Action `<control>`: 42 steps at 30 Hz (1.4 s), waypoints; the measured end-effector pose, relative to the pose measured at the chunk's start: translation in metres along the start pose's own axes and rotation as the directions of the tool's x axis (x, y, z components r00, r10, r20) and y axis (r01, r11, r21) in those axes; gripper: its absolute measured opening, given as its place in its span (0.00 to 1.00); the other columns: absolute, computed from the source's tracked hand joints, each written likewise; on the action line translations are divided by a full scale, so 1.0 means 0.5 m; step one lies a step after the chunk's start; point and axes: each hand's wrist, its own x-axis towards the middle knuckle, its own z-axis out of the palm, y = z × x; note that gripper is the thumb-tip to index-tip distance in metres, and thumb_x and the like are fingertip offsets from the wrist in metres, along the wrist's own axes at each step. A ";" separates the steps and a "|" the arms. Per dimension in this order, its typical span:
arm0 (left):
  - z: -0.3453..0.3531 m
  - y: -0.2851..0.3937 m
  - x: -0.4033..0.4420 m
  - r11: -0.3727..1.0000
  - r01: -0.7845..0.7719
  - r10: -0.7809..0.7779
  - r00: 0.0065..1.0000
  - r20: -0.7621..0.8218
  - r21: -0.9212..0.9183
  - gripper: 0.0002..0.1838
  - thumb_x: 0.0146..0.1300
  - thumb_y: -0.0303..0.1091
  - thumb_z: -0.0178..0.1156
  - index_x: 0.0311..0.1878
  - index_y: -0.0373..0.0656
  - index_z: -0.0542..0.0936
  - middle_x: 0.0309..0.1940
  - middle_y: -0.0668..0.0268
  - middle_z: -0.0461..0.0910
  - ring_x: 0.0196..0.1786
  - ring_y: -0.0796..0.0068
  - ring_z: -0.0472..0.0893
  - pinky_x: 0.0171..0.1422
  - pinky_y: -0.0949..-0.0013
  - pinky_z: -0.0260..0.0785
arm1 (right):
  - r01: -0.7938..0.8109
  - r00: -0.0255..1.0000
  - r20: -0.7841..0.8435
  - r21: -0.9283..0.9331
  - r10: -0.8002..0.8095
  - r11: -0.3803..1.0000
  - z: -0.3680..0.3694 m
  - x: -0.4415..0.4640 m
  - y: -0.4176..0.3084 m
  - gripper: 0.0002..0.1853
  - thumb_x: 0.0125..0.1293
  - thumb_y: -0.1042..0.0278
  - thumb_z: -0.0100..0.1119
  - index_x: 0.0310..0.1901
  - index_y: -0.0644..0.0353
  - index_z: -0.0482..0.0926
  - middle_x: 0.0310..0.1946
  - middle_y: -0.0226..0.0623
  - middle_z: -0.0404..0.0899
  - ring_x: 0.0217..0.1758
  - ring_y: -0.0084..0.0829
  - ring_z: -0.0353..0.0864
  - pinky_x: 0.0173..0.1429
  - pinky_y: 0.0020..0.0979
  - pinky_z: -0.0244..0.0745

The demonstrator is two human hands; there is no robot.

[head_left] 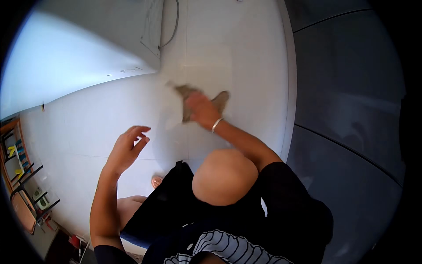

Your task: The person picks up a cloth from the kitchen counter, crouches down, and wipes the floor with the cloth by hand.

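My right hand point(203, 110), a light bangle at its wrist, is closed on a brownish-grey cloth point(222, 100) against the pale tiled floor. Some of the cloth sticks out on both sides of the hand, and its far end is smeared by motion. Off to the left, my left hand point(127, 148) hangs free above the floor, fingers loosely bent and apart, with nothing in it.
A large white appliance-like box point(88, 57) stands at upper left, a grey cord point(176, 26) beside it. Dark grey panels point(343, 83) line the right side. My bent knee point(225, 177) is close below my right arm. A chair point(25, 207) stands at far left.
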 end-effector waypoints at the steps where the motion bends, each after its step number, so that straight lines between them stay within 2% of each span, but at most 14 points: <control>1: 0.009 -0.014 -0.009 1.000 0.023 -0.023 0.999 0.034 -0.007 0.15 0.68 0.31 0.60 0.56 0.38 0.79 0.50 0.55 0.81 0.49 0.60 0.82 0.55 0.62 0.74 | 0.145 0.981 0.146 -0.109 -0.128 0.983 0.058 -0.004 -0.013 0.31 0.62 0.60 0.59 0.66 0.62 0.69 0.72 0.49 0.63 0.79 0.46 0.53 0.81 0.43 0.46; 5: 0.063 -0.040 -0.024 0.995 0.037 -0.060 0.969 0.242 0.097 0.18 0.64 0.34 0.64 0.57 0.41 0.79 0.51 0.55 0.80 0.51 0.57 0.82 0.55 0.60 0.75 | 0.524 0.852 0.080 -0.104 -0.518 0.846 0.150 -0.102 0.033 0.33 0.69 0.55 0.52 0.73 0.57 0.62 0.77 0.43 0.54 0.82 0.40 0.48 0.83 0.41 0.41; 7: 0.109 -0.064 -0.030 0.980 -0.125 0.061 0.929 0.365 0.155 0.20 0.65 0.35 0.64 0.59 0.42 0.78 0.53 0.55 0.80 0.53 0.57 0.81 0.58 0.60 0.74 | 0.122 0.838 0.542 -0.059 -0.071 0.991 -0.050 -0.066 0.010 0.32 0.65 0.58 0.55 0.70 0.58 0.66 0.73 0.45 0.62 0.79 0.42 0.56 0.81 0.40 0.47; 10: 0.159 -0.053 -0.033 0.970 -0.137 -0.007 0.809 0.588 0.200 0.22 0.67 0.40 0.60 0.62 0.43 0.76 0.58 0.54 0.78 0.61 0.51 0.76 0.66 0.57 0.69 | -0.311 0.938 -0.257 -0.317 0.235 0.896 -0.058 -0.166 0.276 0.35 0.63 0.59 0.57 0.70 0.67 0.65 0.72 0.50 0.63 0.77 0.46 0.58 0.80 0.43 0.50; 13: 0.169 -0.035 -0.022 0.958 -0.125 -0.054 0.804 0.592 0.257 0.21 0.68 0.39 0.59 0.61 0.42 0.76 0.59 0.54 0.77 0.62 0.51 0.75 0.67 0.56 0.68 | -0.701 0.661 -0.624 -0.315 0.417 0.640 -0.132 -0.153 0.416 0.35 0.70 0.50 0.51 0.72 0.66 0.62 0.73 0.49 0.61 0.79 0.46 0.54 0.82 0.45 0.43; 16: 0.143 -0.025 0.005 0.935 -0.175 0.049 0.925 0.377 0.308 0.20 0.67 0.36 0.60 0.61 0.42 0.76 0.60 0.54 0.76 0.63 0.51 0.74 0.67 0.56 0.68 | -0.753 0.648 -0.604 -0.416 0.464 0.510 -0.124 -0.036 0.383 0.37 0.71 0.46 0.48 0.72 0.67 0.61 0.73 0.49 0.61 0.79 0.45 0.52 0.82 0.44 0.40; 21: -0.012 0.148 0.047 0.823 -0.282 0.473 0.820 -0.321 0.492 0.21 0.59 0.21 0.64 0.56 0.39 0.78 0.65 0.54 0.71 0.68 0.49 0.70 0.71 0.56 0.66 | 0.042 0.980 -0.184 -0.196 -0.079 0.980 -0.011 0.068 0.104 0.32 0.60 0.61 0.61 0.64 0.66 0.69 0.65 0.50 0.70 0.73 0.47 0.64 0.80 0.43 0.52; 26: -0.215 0.307 0.027 0.320 -0.021 0.825 0.498 -0.268 0.947 0.20 0.55 0.19 0.66 0.53 0.44 0.84 0.65 0.59 0.76 0.75 0.55 0.64 0.81 0.47 0.48 | 0.421 0.893 -0.091 -0.178 -0.441 0.890 0.054 -0.056 0.117 0.27 0.67 0.57 0.52 0.64 0.61 0.70 0.67 0.46 0.70 0.73 0.42 0.65 0.79 0.39 0.53; 27: -0.250 0.326 0.023 0.210 0.043 0.856 0.474 -0.205 0.977 0.21 0.57 0.20 0.66 0.54 0.47 0.83 0.67 0.64 0.74 0.77 0.58 0.62 0.82 0.47 0.44 | 0.152 0.972 0.199 -0.122 -0.126 0.981 -0.042 -0.042 0.133 0.27 0.70 0.58 0.49 0.67 0.61 0.68 0.67 0.46 0.68 0.74 0.40 0.64 0.79 0.39 0.54; 30: -0.390 0.351 -0.001 -0.120 0.246 0.845 0.533 -0.031 0.962 0.20 0.66 0.28 0.62 0.60 0.55 0.80 0.70 0.69 0.71 0.78 0.60 0.60 0.79 0.49 0.54 | -0.209 0.897 -0.353 0.189 0.265 0.960 -0.111 -0.108 0.385 0.27 0.69 0.66 0.49 0.68 0.65 0.66 0.67 0.45 0.68 0.72 0.41 0.65 0.78 0.37 0.55; 32: -0.447 0.374 -0.009 -0.223 0.300 0.794 0.608 -0.005 0.928 0.21 0.70 0.30 0.59 0.65 0.59 0.77 0.72 0.68 0.68 0.78 0.59 0.60 0.75 0.52 0.64 | -0.730 0.670 -0.570 -0.391 0.476 0.560 -0.213 -0.137 0.504 0.30 0.77 0.57 0.44 0.74 0.64 0.57 0.74 0.48 0.59 0.77 0.43 0.57 0.79 0.38 0.53; 34: -0.477 0.371 -0.003 -0.288 0.422 0.759 0.648 -0.064 0.860 0.17 0.74 0.35 0.55 0.64 0.56 0.79 0.69 0.68 0.72 0.75 0.64 0.66 0.73 0.61 0.67 | -0.899 0.420 -0.541 -0.137 0.728 0.416 -0.308 -0.133 0.528 0.35 0.76 0.48 0.43 0.75 0.63 0.55 0.76 0.48 0.56 0.79 0.43 0.53 0.81 0.42 0.46; 37: -0.522 0.340 0.003 -0.358 0.366 0.814 0.572 0.096 0.859 0.14 0.74 0.37 0.54 0.58 0.54 0.83 0.62 0.69 0.79 0.71 0.67 0.72 0.73 0.65 0.68 | -0.951 0.260 -0.571 -0.010 0.779 0.310 -0.337 -0.043 0.565 0.36 0.75 0.46 0.43 0.75 0.63 0.56 0.76 0.48 0.56 0.79 0.44 0.52 0.81 0.43 0.44; 42: -0.496 0.391 -0.017 -0.446 0.376 0.752 0.650 0.112 0.812 0.14 0.75 0.33 0.51 0.54 0.48 0.85 0.54 0.68 0.85 0.57 0.66 0.84 0.63 0.68 0.78 | -0.761 0.635 -0.524 -0.294 0.568 0.579 -0.347 0.180 0.488 0.35 0.76 0.46 0.38 0.75 0.61 0.56 0.78 0.44 0.53 0.81 0.43 0.47 0.83 0.41 0.36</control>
